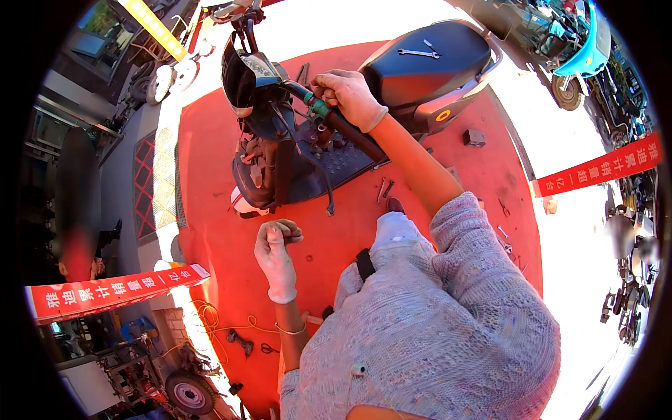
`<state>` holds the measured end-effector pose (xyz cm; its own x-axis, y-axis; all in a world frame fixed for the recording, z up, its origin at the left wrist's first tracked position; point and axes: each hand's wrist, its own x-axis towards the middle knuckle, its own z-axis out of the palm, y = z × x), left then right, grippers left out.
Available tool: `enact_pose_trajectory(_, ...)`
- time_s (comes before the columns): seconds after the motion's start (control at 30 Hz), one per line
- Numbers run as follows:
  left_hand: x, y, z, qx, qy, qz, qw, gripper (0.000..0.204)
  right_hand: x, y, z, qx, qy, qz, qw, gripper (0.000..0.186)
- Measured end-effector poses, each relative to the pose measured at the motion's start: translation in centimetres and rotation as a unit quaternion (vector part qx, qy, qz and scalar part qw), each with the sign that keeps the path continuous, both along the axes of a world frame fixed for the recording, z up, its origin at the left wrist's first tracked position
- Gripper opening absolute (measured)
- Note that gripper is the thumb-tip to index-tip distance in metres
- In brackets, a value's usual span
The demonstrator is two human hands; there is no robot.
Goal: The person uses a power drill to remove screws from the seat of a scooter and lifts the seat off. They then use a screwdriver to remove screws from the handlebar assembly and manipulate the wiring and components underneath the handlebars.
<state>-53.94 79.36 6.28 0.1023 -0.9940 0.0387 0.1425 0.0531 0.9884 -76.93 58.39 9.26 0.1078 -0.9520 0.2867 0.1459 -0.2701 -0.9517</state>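
A dark electric scooter [427, 70] stands in front of me with its front panels off and parts bare. Just above the green-collared handlebar [316, 105] is my right hand [353, 99], in a pale glove with its fingers curled closed. Whatever it pinches, if anything, is hidden. The black handlebar grip [355, 138] runs below that wrist. My left hand [277, 260], also gloved, is held over the red mat, apart from the scooter. Its fingers are bent closed and their inside cannot be seen. On the scooter's seat lies an open-ended wrench [418, 53].
Hand tools [385, 189] and a dark block [474, 138] lie on the red mat [336, 238]. Scissors [268, 348] and a yellow cord [210, 318] are at lower left. Red barrier bands [119, 292] flank the mat. A turquoise vehicle [591, 52] stands far right.
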Motion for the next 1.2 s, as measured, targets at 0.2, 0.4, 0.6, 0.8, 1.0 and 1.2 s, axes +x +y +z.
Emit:
enact_pose_trajectory(0.2,-5.8,-4.5,5.1,0.009,-0.029,-0.047,0.998,0.039,0.9,0.0,2.0,0.183,-0.217,0.007,0.959,0.015)
enact_pose_trajectory(0.4,-9.9,-8.6,6.6,0.057,-0.231,0.054,0.97,0.053,-2.0,-5.6,-3.9,0.213,-0.256,-0.019,0.943,0.014)
enact_pose_trajectory(0.6,-15.8,-11.8,4.5,0.093,-0.368,0.251,0.89,0.052,-26.4,-26.7,-19.1,0.103,0.367,-0.274,0.883,0.024)
enact_pose_trajectory(0.8,-20.2,-13.9,4.1,0.194,-0.308,0.382,0.85,0.042,-40.7,-32.8,-21.8,0.137,0.681,-0.275,0.665,0.04)
enact_pose_trajectory(1.0,-22.7,-15.3,4.9,0.181,-0.25,0.432,0.847,0.034,-42.3,-34.2,-21.5,0.129,0.663,-0.244,0.696,0.04)
enact_pose_trajectory(1.2,-22.8,-15.8,5.7,0.216,-0.276,0.439,0.827,0.034,-43.0,-34.3,-21.4,0.153,0.546,-0.229,0.791,0.024)
